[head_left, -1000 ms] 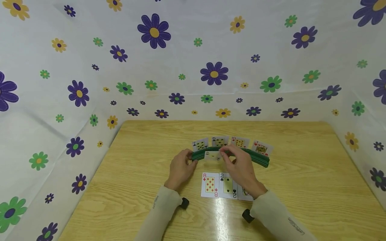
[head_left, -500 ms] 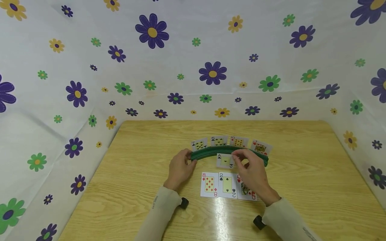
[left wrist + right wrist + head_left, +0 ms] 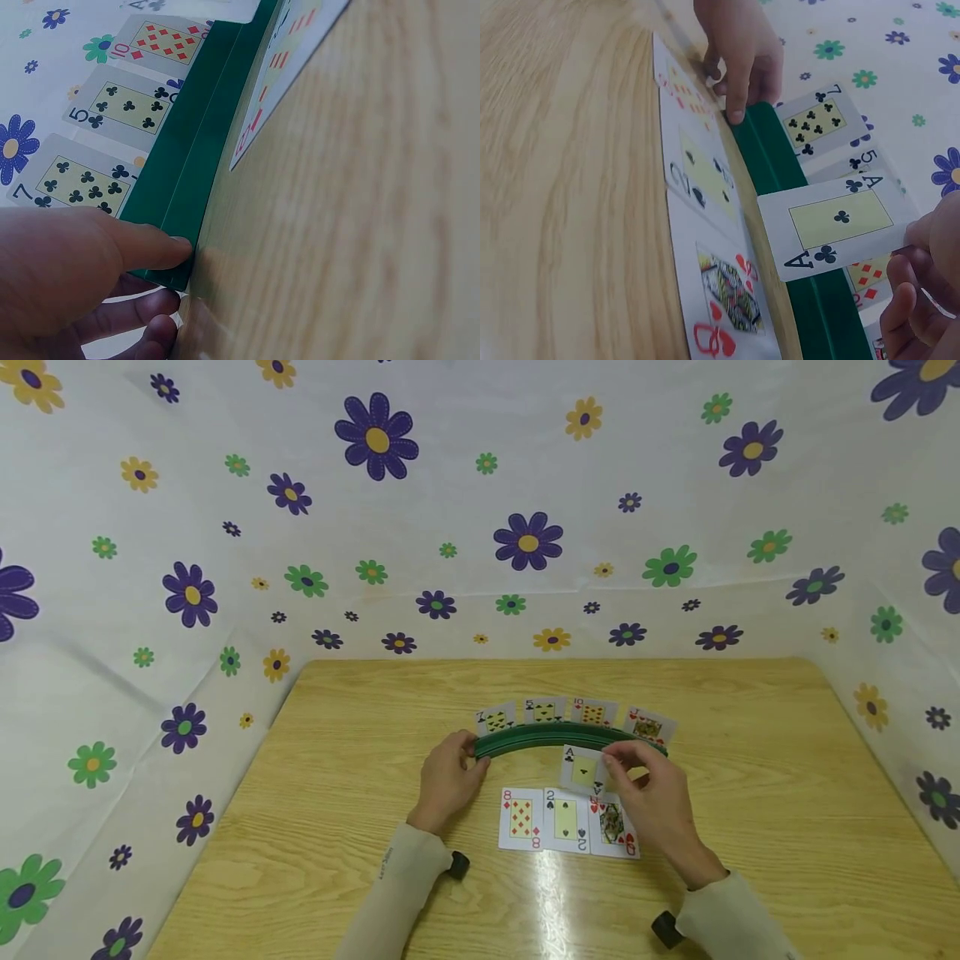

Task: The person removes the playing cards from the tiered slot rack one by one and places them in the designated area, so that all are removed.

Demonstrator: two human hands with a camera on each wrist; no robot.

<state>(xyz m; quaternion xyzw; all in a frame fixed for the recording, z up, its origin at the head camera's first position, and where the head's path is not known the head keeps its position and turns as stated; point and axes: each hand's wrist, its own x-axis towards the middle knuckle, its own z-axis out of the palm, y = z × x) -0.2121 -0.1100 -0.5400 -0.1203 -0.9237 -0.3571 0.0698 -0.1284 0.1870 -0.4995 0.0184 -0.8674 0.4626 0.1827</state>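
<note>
Between thumb and fingers, my right hand [image 3: 652,789] pinches the ace of clubs [image 3: 841,217] by its right edge, face toward me. In the head view the card hangs in front of the green curved card holder [image 3: 525,740] and overlaps the top of the queen of hearts [image 3: 612,827]. My left hand [image 3: 450,777] grips the holder's left end, thumb on the near side in the left wrist view. Standing in the holder are the seven of clubs [image 3: 79,184], five of clubs [image 3: 124,106], ten of diamonds [image 3: 595,712] and a red jack [image 3: 649,727].
The eight of diamonds [image 3: 521,818], two of spades [image 3: 566,821] and queen of hearts lie face up in a row on the wooden table [image 3: 337,877], in front of the holder. A white flowered cloth [image 3: 450,485] surrounds the table's back and sides.
My right hand has drawn the ace of clubs away from the holder, to the right and toward me. My left hand keeps its grip on the holder's end.
</note>
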